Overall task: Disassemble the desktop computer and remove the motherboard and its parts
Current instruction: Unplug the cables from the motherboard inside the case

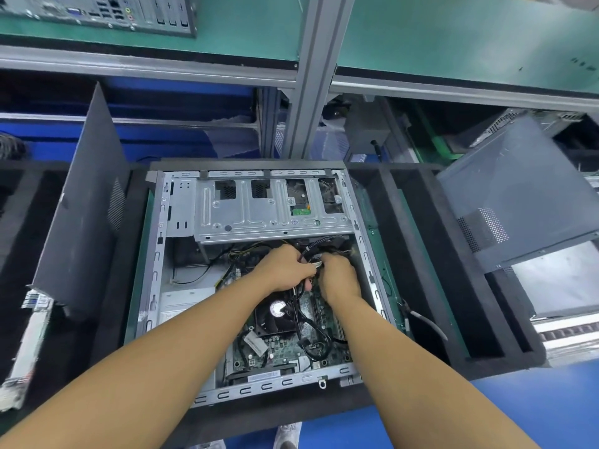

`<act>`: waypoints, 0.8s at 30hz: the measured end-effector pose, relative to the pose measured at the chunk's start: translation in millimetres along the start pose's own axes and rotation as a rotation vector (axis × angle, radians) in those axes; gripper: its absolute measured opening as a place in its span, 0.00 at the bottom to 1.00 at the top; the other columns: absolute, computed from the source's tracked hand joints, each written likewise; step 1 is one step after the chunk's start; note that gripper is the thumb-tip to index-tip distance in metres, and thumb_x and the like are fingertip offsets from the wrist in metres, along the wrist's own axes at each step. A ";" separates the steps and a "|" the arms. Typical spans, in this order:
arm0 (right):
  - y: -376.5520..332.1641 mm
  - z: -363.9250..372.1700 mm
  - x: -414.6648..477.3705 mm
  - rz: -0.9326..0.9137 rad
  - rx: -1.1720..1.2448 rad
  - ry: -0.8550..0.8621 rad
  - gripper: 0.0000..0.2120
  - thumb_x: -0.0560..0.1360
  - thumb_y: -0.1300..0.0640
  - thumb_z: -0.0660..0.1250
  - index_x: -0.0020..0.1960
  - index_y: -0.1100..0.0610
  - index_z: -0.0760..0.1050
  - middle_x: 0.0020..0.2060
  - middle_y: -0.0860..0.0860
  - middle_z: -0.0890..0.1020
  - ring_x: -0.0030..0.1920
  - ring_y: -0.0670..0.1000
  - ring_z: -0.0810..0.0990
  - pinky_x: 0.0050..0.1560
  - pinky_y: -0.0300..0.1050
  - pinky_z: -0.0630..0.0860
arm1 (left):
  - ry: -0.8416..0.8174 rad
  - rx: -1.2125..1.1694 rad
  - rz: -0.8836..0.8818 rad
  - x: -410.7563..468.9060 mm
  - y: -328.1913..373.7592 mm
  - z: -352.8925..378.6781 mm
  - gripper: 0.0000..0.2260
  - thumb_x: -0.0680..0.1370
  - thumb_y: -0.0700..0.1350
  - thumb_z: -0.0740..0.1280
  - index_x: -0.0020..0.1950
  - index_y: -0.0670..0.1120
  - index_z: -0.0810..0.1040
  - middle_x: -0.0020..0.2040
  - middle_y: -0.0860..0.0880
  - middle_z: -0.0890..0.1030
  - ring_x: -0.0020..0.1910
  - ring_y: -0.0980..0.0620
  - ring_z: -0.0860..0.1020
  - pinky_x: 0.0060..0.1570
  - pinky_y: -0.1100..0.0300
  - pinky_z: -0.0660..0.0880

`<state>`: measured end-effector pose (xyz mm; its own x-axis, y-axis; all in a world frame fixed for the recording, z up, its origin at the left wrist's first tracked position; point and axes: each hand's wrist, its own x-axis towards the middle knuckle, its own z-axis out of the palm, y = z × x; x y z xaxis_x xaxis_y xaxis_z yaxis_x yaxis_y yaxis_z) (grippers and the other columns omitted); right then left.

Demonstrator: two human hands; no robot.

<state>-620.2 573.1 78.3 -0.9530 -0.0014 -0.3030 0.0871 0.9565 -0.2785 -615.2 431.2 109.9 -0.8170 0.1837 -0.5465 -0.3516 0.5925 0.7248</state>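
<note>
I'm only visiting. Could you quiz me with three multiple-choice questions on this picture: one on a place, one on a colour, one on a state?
1. Where do the left hand and right hand work? A among the cables below the drive cage; B on a keyboard; C under the table.
2. The upper shelf surface is: A red; B green; C white.
3. The CPU fan is: A held up; B missing; C seated on the motherboard.
Answers: A, both hands grip cables there; B, its top shows green; C, it sits on the board.
</note>
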 end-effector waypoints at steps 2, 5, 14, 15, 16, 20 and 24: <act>0.2 1.3 0.3 -0.002 -0.020 -0.002 0.12 0.74 0.72 0.57 0.48 0.58 0.74 0.45 0.57 0.80 0.43 0.57 0.79 0.42 0.50 0.79 | -0.002 0.011 0.014 -1.0 -0.3 0.4 0.14 0.73 0.47 0.65 0.27 0.50 0.77 0.34 0.55 0.85 0.27 0.57 0.70 0.28 0.63 0.66; 0.1 1.4 1.9 -0.006 -0.042 0.002 0.11 0.75 0.71 0.58 0.49 0.58 0.73 0.45 0.57 0.80 0.42 0.57 0.78 0.40 0.49 0.77 | -0.002 0.001 0.029 -1.6 0.5 -0.8 0.14 0.74 0.47 0.65 0.27 0.49 0.76 0.35 0.55 0.85 0.28 0.56 0.71 0.28 0.63 0.67; 0.5 3.2 5.0 0.069 0.008 0.008 0.05 0.77 0.64 0.60 0.46 0.56 0.72 0.43 0.56 0.80 0.38 0.56 0.74 0.37 0.45 0.71 | -0.003 0.022 0.055 -4.6 0.1 -0.9 0.14 0.74 0.46 0.65 0.28 0.48 0.74 0.36 0.52 0.86 0.25 0.56 0.67 0.26 0.62 0.63; 0.3 4.1 5.0 0.069 0.008 0.006 0.05 0.77 0.65 0.60 0.46 0.56 0.71 0.43 0.55 0.80 0.37 0.56 0.75 0.36 0.45 0.72 | -0.001 0.020 0.055 -4.8 0.1 -1.1 0.13 0.74 0.46 0.65 0.29 0.47 0.74 0.37 0.52 0.86 0.24 0.56 0.67 0.26 0.62 0.63; 0.1 5.2 4.9 0.074 0.014 0.006 0.05 0.77 0.64 0.61 0.46 0.56 0.71 0.42 0.55 0.79 0.37 0.55 0.75 0.36 0.45 0.72 | 0.004 0.020 0.058 -4.6 -0.5 -1.6 0.12 0.75 0.46 0.65 0.31 0.46 0.74 0.37 0.52 0.86 0.24 0.57 0.67 0.25 0.63 0.63; -3.3 2.2 6.3 0.106 -0.034 0.018 0.02 0.76 0.61 0.62 0.46 0.56 0.71 0.40 0.55 0.80 0.34 0.55 0.75 0.35 0.45 0.70 | 0.006 0.019 0.073 -4.9 -1.8 -1.0 0.12 0.75 0.46 0.65 0.32 0.45 0.75 0.35 0.55 0.85 0.20 0.61 0.67 0.20 0.67 0.62; -4.5 3.5 7.7 0.105 -0.137 0.014 0.12 0.77 0.66 0.57 0.52 0.59 0.77 0.48 0.57 0.83 0.47 0.59 0.82 0.38 0.46 0.71 | 0.009 0.027 0.076 -3.6 -4.2 0.2 0.12 0.75 0.47 0.64 0.32 0.46 0.76 0.35 0.56 0.85 0.21 0.62 0.68 0.21 0.67 0.63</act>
<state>-626.9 567.7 74.1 -0.9446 0.1039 -0.3113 0.1472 0.9819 -0.1191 -610.7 428.3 108.8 -0.8451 0.2220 -0.4863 -0.2761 0.5978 0.7526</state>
